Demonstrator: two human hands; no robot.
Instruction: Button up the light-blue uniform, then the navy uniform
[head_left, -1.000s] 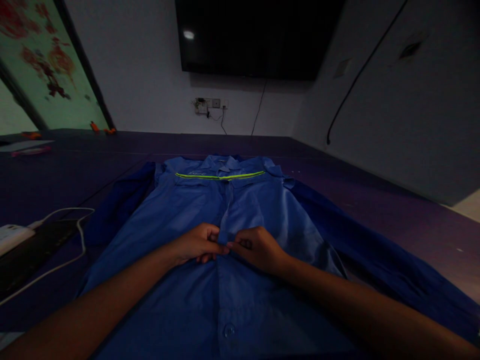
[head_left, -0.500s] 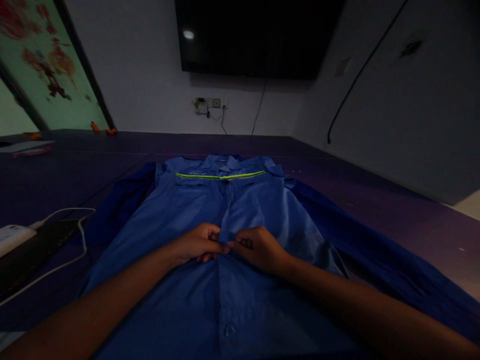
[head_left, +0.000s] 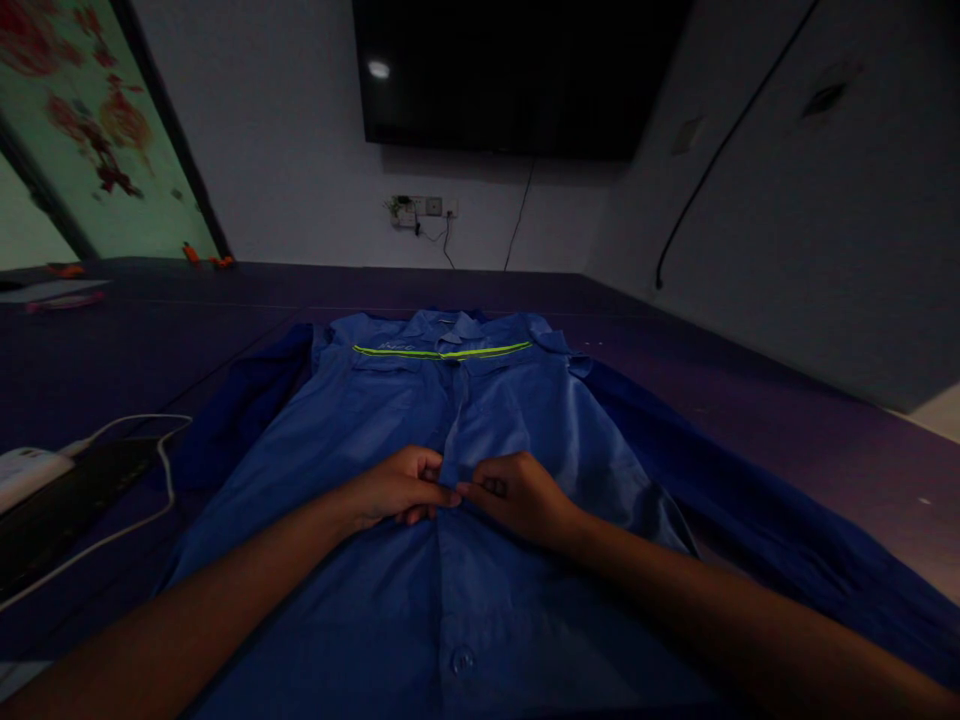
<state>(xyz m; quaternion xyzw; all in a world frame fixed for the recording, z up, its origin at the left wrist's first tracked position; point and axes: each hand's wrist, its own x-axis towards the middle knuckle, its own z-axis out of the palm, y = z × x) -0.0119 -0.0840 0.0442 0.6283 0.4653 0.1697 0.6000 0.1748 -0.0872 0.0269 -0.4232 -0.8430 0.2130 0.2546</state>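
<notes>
A blue work shirt lies spread out front side up, its collar at the far end and yellow-green piping across the chest. Along its middle, my left hand pinches the edge of the front placket, thumb on top. From the other side my right hand grips the same placket between curled fingertips, almost touching the left thumb. Whatever lies under the fingertips, perhaps a button, is hidden. Closer to me a button shows on the lower placket. The dark blue sleeves stretch out to both sides.
On the left, a white power strip with a white cable rests by a dark flat object. A purple surface runs back to the wall, where a black television hangs above some sockets. Small orange objects stand far left.
Both hands stay at the same spot on the placket with hardly any visible movement. The whole view has shifted very slightly.
</notes>
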